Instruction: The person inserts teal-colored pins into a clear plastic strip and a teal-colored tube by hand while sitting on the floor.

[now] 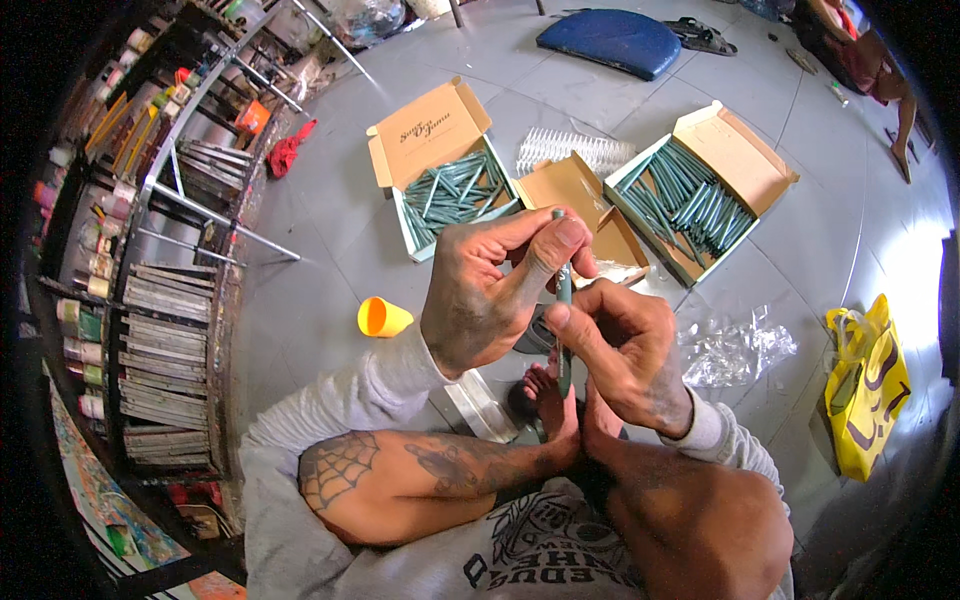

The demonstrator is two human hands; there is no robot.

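A slim dark green pen (565, 372) with pale marking stands nearly upright in front of me, gripped by both hands. My left hand (480, 285) pinches its upper end between thumb and fingers. Lower down, my right hand (630, 350) closes its thumb and fingers round the shaft, and the bottom end sticks out below. Beyond my left hand is an open cardboard box (412, 232) of loose green pens (455, 192). A second open box (765, 212), to the right, is packed with similar pens (690, 200).
Between the boxes lie an opened carton (562, 188) and a clear ridged plastic tray (575, 150). A yellow cup (384, 318) rests at left; crumpled clear plastic (740, 348) and a yellow bag (865, 390) are at right. Crowded shelves (165, 370) line the left. Another person's leg (890, 95) shows far right.
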